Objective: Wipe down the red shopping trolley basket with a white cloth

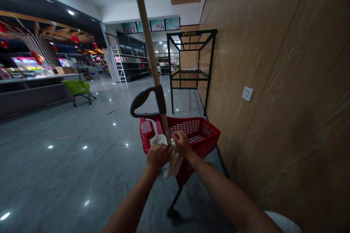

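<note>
A red plastic shopping cart (199, 134) stands just ahead of me beside a wooden wall. A long tan pole (149, 43) with a dark grey loop handle (144, 102) rises from the cart's near end up past the top of the view. My left hand (157, 156) is closed in a fist at the base of the pole, on the cart's near edge. My right hand (182, 145) is closed on a white cloth (173, 162) that hangs down between both hands and touches the pole. How much the left hand grips is hidden.
A wood-panel wall (287, 98) with a white socket (247, 93) runs along the right. A bare dark green metal rack (190, 69) stands behind the cart. A green cart (78, 88), a counter (30, 93), a ladder (119, 66) and shelves stand across the glossy grey floor (68, 160).
</note>
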Motion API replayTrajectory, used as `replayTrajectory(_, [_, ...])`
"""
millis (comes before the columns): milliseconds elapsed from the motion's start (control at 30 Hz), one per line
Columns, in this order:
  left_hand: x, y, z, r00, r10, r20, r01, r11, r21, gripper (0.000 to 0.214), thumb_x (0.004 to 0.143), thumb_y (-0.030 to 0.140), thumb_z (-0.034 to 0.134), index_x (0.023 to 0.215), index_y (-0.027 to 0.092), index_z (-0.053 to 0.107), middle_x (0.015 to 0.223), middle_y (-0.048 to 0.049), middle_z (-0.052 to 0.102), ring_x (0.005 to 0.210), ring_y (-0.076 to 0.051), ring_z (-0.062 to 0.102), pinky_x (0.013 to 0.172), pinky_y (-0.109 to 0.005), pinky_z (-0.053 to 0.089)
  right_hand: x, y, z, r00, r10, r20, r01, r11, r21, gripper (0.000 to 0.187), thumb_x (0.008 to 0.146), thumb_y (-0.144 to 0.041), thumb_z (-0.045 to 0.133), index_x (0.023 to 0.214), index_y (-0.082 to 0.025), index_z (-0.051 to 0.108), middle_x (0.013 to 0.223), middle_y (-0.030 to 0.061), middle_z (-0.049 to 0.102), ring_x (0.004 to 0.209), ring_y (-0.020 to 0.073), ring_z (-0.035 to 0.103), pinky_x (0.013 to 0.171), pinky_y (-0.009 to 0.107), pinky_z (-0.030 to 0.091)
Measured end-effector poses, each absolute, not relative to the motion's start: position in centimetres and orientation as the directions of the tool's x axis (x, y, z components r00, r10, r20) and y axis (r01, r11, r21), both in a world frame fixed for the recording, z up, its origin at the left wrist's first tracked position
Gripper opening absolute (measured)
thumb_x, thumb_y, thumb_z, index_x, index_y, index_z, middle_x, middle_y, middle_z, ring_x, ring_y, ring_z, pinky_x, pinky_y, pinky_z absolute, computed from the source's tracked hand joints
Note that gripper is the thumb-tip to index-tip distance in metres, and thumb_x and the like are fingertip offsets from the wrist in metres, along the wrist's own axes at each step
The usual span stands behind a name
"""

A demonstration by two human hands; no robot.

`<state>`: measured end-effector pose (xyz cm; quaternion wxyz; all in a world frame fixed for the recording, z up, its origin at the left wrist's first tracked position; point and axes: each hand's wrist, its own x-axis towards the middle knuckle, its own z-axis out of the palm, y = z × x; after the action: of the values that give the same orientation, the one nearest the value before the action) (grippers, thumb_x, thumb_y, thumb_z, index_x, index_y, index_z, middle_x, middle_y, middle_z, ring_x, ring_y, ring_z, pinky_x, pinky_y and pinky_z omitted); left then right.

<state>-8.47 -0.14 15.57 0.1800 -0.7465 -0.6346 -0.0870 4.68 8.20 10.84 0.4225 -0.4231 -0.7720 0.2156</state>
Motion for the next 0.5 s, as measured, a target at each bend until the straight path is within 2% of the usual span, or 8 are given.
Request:
replayTrajectory(100, [-9.1,0.0,15.1,0.213,0.894,0.395,0.974,-0.162,-0.158,0.056,0.095,0.042,0.027,0.073,0.013,0.069,0.07,-0.0139,0.069,0.068,-0.024,0.066,0.056,-0.031,0.04,5.4,7.2,9.7,-0.491,0.675,0.55,0.319,0.727,-0.608,0.027,0.084,-0.039,0.057,0.103,-0.019,0.059,0.103,0.0059,0.062,0.096,0.019,0.057,0.087,0.031,0.045])
replayTrajectory(167, [-9.4,0.1,14.9,0.23,0.883,0.408,0.971,-0.179,-0.16,0.055,0.095,0.042,0.028,0.072,0.013,0.069,0.069,-0.0131,0.069,0.066,-0.023,0.066,0.055,-0.031,0.039,5.8,7.0,9.5,-0.594,0.614,0.52,0.342,0.777,-0.528,0.033,0.077,-0.039,0.066,0.103,-0.019,0.059,0.104,0.0057,0.062,0.096,0.0197,0.056,0.086,0.031,0.045])
replayTrajectory(333, [-10.3,0.4,14.9,0.298,0.864,0.406,0.954,-0.249,-0.17,0.053,0.094,0.044,0.03,0.073,0.015,0.069,0.071,-0.0124,0.07,0.064,-0.023,0.066,0.054,-0.03,0.038,8.0,8.4,10.1,-0.683,0.655,0.323,0.526,0.748,-0.404,0.028,0.074,-0.042,0.071,0.087,-0.018,0.064,0.087,0.0026,0.063,0.08,0.0172,0.056,0.073,0.027,0.043])
replayTrajectory(500, [-11.2,0.8,15.3,0.239,0.857,0.456,0.97,-0.194,-0.144,0.053,0.095,0.04,0.027,0.071,0.015,0.069,0.068,-0.011,0.07,0.062,-0.021,0.065,0.054,-0.028,0.036,12.0,10.1,8.2,-0.62,0.756,0.21,0.648,0.644,-0.406,0.019,0.082,-0.034,0.064,0.093,-0.018,0.066,0.095,0.0045,0.065,0.087,0.0176,0.058,0.076,0.026,0.042])
